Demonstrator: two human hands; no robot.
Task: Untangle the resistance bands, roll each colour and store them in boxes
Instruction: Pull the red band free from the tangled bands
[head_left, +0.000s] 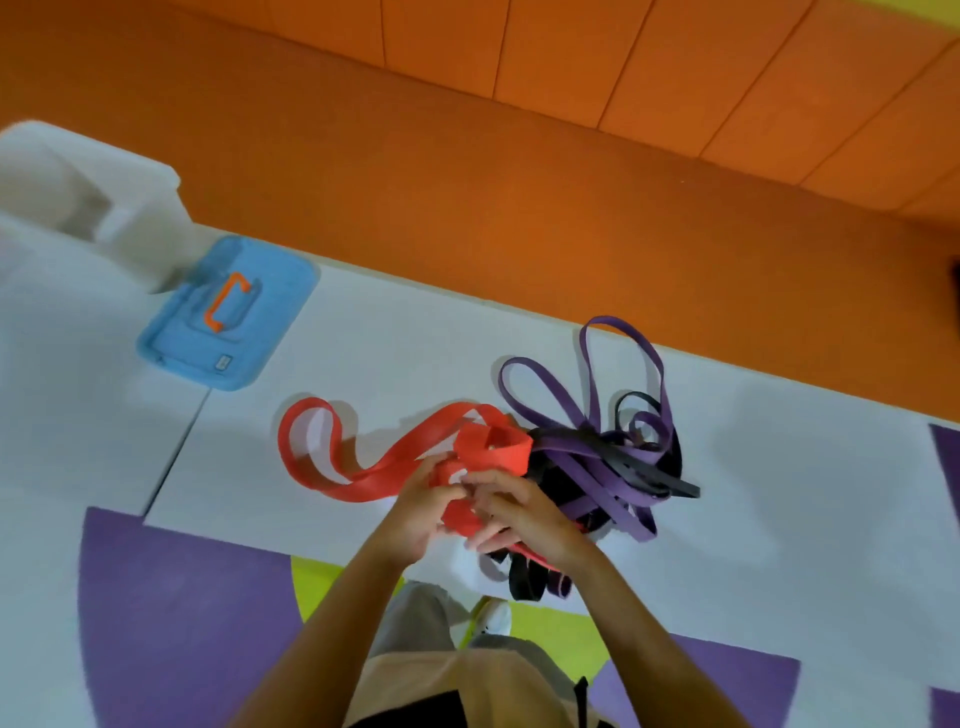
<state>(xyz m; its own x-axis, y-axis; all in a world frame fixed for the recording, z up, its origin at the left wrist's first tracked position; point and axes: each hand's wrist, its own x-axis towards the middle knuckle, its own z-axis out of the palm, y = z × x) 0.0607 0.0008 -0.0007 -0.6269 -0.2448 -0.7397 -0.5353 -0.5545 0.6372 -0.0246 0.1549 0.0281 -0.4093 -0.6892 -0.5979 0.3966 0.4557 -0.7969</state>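
At table edge (779, 374), hands gripping red band (384, 467)

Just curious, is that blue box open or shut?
Shut, it seems: the blue box lies on the white table with its lid on and orange handle flat on top.

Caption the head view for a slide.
Both hands, left hand and right hand, work the red band beside tangled purple and black bands.

wall (571, 156): orange padded panels | table (363, 338): white | floor (171, 623): purple, lime-green patches
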